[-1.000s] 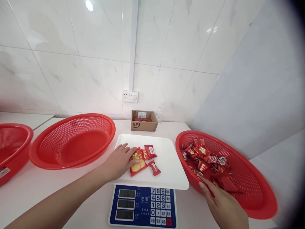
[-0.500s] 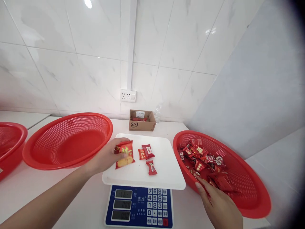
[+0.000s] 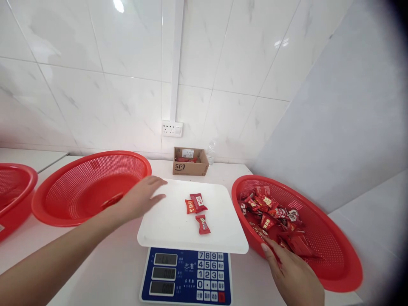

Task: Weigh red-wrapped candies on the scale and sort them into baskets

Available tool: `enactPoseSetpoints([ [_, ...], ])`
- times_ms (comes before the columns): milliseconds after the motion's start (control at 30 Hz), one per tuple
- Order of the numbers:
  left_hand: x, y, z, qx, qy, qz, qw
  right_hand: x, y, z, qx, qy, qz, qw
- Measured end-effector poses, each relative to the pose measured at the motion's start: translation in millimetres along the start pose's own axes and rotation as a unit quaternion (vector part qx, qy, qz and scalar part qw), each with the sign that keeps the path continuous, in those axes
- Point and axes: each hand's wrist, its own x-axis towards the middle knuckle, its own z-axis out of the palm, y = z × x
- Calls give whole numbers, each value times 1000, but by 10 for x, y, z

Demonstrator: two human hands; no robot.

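My left hand is open and holds nothing, with fingers stretched over the left edge of the white scale tray. A red packet lies in the left red basket, partly hidden by my left arm. On the tray are an orange-red sachet, a dark red wrapped snack overlapping it, and a twist-ended red snack nearer me. My right hand grips the near rim of the right red basket, which holds several red wrapped snacks; its fingertips are partly hidden.
A blue scale panel with keys and displays sits below the tray. Behind it stands a small cardboard box with red packets inside, beside clear plastic. Another red basket is at far left. A tiled wall closes off the back.
My left hand has let go of the red cookie packet and moved left from over the tray. A red packet now shows in the left basket. My right hand has stayed in place.
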Motion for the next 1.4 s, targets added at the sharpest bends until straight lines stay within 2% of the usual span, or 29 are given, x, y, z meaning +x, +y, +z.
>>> enactPoseSetpoints([
  [133, 152, 423, 298, -37, -88, 111, 989, -1, 17, 15, -3, 5, -3, 1000],
  [267, 284, 606, 476, -40, -129, 133, 982, -11, 27, 31, -14, 32, -27, 999],
  [367, 328, 600, 499, -31, -137, 123, 982, -17, 28, 43, -17, 46, -40, 998],
  [533, 254, 586, 410, -31, -121, 115, 985, -21, 42, 71, -8, 52, -38, 998],
  [667, 178, 704, 382, -36, -138, 147, 979, -24, 45, 75, -13, 45, -30, 998],
  [900, 251, 910, 514, -8, -188, 199, 962, -35, 25, 68, -12, 44, -31, 998],
  [1000, 301, 944, 525, 2, -174, 180, 968, -33, 27, 80, -10, 51, -41, 998],
  [1167, 474, 923, 524, 9, -121, 97, 988, -27, 44, 105, -5, 65, -51, 997],
  [1267, 619, 874, 573, 1, -128, 57, 990, -26, 49, 113, -6, 62, -50, 997],
  [1400, 725, 837, 649, -16, -147, 37, 988, -26, 63, 131, -2, 66, -50, 997],
])
